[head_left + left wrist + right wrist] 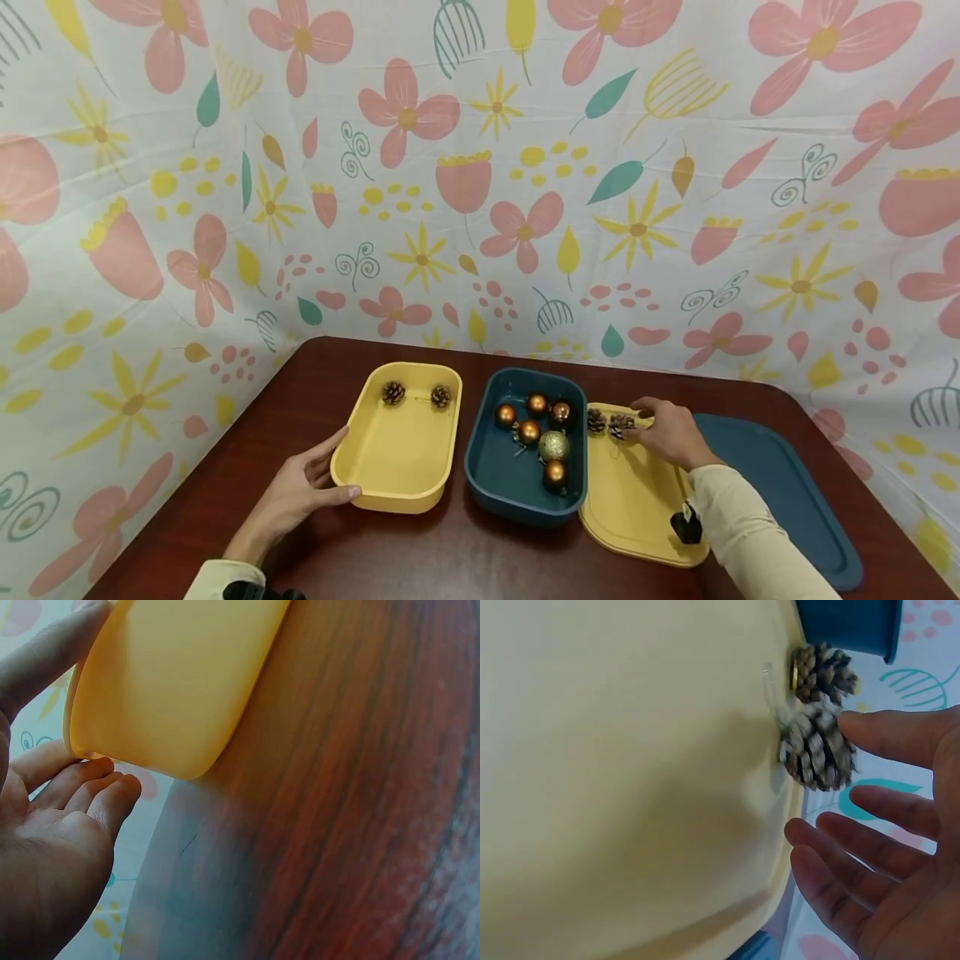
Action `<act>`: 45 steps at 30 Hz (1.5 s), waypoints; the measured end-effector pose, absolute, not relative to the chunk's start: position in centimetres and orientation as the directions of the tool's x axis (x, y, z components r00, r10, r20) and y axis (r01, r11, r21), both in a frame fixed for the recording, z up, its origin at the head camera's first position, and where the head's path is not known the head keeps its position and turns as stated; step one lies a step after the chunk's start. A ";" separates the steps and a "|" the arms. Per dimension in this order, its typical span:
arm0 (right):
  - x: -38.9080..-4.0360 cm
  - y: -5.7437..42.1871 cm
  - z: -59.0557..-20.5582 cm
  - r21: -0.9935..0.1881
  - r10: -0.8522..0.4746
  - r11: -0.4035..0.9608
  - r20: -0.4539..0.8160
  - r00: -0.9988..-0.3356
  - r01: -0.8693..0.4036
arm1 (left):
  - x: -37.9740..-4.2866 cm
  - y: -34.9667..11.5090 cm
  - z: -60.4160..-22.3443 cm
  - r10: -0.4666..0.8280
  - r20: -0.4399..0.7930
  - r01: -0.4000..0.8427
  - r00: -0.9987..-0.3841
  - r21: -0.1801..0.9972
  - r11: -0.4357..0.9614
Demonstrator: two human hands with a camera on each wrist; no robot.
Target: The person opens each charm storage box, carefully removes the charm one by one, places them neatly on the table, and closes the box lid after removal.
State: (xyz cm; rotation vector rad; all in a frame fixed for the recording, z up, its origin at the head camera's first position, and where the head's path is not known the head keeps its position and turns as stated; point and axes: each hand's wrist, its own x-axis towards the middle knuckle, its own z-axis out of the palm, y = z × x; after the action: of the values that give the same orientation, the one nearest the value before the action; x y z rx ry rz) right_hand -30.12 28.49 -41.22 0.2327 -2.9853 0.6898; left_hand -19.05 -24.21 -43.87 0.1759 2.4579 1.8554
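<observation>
My left hand [292,492] spans the near left corner of a yellow plastic container [393,502], its thumb and fingers gripping the wall. Two pine cones lie inside, one at the left [393,392] and one at the right [440,396]. Over at the right, my right hand [672,433] is at the far end of a yellow lid [645,517]. There its thumb tip meets a pale-tipped pine cone [817,746], while the other fingers are spread apart from it. Another pine cone [823,673] sits right beside that one on the lid.
A dark blue container [487,492] between the hands holds several copper ornament balls [528,432] and a glittery pale gold one [554,446]. A blue lid [780,483] lies at the right, partly behind the right arm. Flowered cloth [480,208] hangs behind the brown table [420,558].
</observation>
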 end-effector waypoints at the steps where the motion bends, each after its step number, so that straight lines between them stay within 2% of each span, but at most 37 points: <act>1: -30.1 28.5 -41.1 -0.429 -0.131 0.888 0.103 -0.986 -0.163 | -19.0 -24.2 -43.9 0.125 0.025 0.058 -0.992 0.961 0.271; 15: -29.5 27.5 -38.8 -0.392 -0.105 0.903 0.202 -0.974 -0.178 | -19.0 -24.2 -44.0 0.126 0.025 0.059 -0.992 0.962 0.268; 27: -29.2 25.2 -36.4 -0.414 -0.106 0.887 0.248 -0.963 -0.204 | -19.1 -24.3 -44.0 0.125 0.024 0.058 -0.992 0.960 0.274; 45: -28.2 18.3 -32.4 -0.501 -0.229 0.775 0.343 -0.911 -0.384 | -19.1 -24.2 -43.9 0.123 0.012 0.044 -0.992 0.964 0.261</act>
State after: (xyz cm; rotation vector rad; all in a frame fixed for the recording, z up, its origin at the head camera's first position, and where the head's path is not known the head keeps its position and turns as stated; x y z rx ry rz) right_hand -28.16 18.33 -32.39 0.4767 -2.7063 0.8472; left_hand -19.08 -24.21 -43.88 0.1614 2.4421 1.8643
